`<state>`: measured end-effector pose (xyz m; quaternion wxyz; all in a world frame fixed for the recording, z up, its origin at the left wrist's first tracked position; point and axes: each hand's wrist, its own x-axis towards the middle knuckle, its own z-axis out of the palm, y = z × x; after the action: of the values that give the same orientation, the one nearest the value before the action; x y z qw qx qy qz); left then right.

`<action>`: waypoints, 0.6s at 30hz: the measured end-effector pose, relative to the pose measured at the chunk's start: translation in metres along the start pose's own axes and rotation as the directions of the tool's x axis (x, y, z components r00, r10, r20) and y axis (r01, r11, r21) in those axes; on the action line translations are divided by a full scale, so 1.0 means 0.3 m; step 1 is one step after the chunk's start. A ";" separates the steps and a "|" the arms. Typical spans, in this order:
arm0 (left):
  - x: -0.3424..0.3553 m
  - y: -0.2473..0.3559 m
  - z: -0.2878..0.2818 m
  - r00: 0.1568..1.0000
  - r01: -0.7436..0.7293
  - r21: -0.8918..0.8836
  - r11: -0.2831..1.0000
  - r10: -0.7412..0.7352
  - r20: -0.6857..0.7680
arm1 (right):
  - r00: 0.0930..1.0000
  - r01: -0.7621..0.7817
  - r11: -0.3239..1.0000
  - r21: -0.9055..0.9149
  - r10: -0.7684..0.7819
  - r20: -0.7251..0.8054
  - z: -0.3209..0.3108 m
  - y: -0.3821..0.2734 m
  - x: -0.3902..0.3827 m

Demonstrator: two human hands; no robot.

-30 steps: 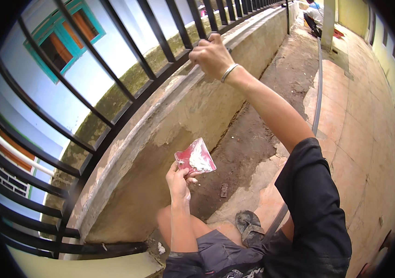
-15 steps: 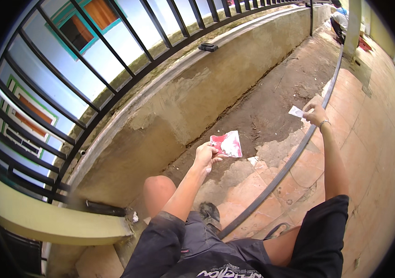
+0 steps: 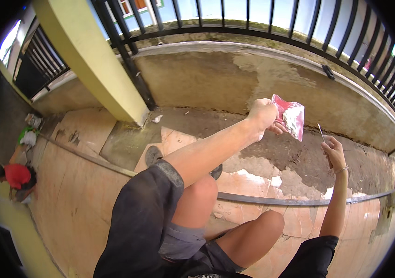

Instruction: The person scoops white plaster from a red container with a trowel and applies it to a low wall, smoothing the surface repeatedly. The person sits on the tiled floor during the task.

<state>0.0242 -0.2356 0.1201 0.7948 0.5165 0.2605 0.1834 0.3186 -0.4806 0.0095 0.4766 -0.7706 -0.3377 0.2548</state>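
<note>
My left hand [image 3: 263,114] is raised in front of me, shut on a small red and clear plastic packet [image 3: 292,119] with white stuff inside. My right hand [image 3: 334,149] is just to the right of and below the packet, a little apart from it. It pinches a thin pale strip [image 3: 321,132] that sticks up from its fingers. My knees and dark shorts fill the lower middle of the view.
A low stained concrete wall [image 3: 206,78] topped by a black iron railing [image 3: 271,18] runs across the back. A yellow pillar [image 3: 91,60] stands at the left. A long dark bar [image 3: 299,201] crosses the cracked tiled floor. A person in a red shirt [image 3: 17,176] crouches at the far left.
My right hand left the railing, dipped toward the floor and came up beside the packet with a thin strip in it. My left hand has kept the packet. The view swung toward the pillar.
</note>
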 end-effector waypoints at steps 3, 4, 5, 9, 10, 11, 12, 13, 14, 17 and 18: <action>-0.109 -0.051 -0.176 0.997 0.025 -0.055 0.998 -0.029 -0.071 | 0.997 0.054 0.994 0.100 -0.058 0.041 0.175 -0.028 -0.086; -0.148 -0.066 -0.239 0.995 0.039 -0.078 0.996 -0.046 -0.090 | 0.997 0.033 0.989 0.144 -0.044 0.071 0.225 -0.037 -0.109; -0.191 -0.071 -0.315 0.991 0.070 -0.116 0.991 -0.083 -0.107 | 0.993 -0.072 0.986 0.150 0.056 0.107 0.278 -0.077 -0.114; -0.283 -0.063 -0.624 0.967 0.056 -0.162 0.985 -0.094 -0.238 | 0.989 0.034 0.991 0.133 -0.052 0.137 0.469 -0.314 -0.091; -0.312 -0.073 -0.712 0.959 0.063 -0.172 0.983 -0.108 -0.262 | 0.986 0.069 0.989 0.133 -0.088 0.142 0.533 -0.384 -0.098; -0.336 -0.084 -0.796 0.955 0.057 -0.189 0.980 -0.109 -0.277 | 0.985 0.080 0.989 0.124 -0.097 0.143 0.604 -0.457 -0.108; -0.360 -0.100 -0.876 0.951 0.050 -0.207 0.977 -0.110 -0.290 | 0.984 0.090 0.989 0.113 -0.106 0.145 0.682 -0.526 -0.128; -0.380 -0.128 -0.945 0.951 0.043 -0.233 0.972 -0.112 -0.290 | 0.972 0.161 0.986 0.035 -0.165 0.169 0.763 -0.585 -0.156; -0.383 -0.136 -1.011 0.934 0.042 -0.234 0.971 -0.121 -0.336 | 0.959 0.214 0.976 -0.038 -0.203 0.199 0.847 -0.649 -0.177; -0.371 -0.178 -1.119 0.909 0.004 -0.231 0.973 -0.100 -0.405 | 0.936 0.319 0.798 -0.512 -0.181 0.301 1.045 -0.784 -0.259; -0.354 -0.185 -1.127 0.898 0.005 -0.249 0.969 -0.114 -0.426 | 0.918 0.385 0.733 -0.561 -0.244 0.311 1.095 -0.817 -0.268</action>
<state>-0.2632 -0.0721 -0.0187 0.7782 0.3534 0.4235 0.3002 -0.0359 -0.2794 0.1007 0.1980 -0.7813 -0.5777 0.1289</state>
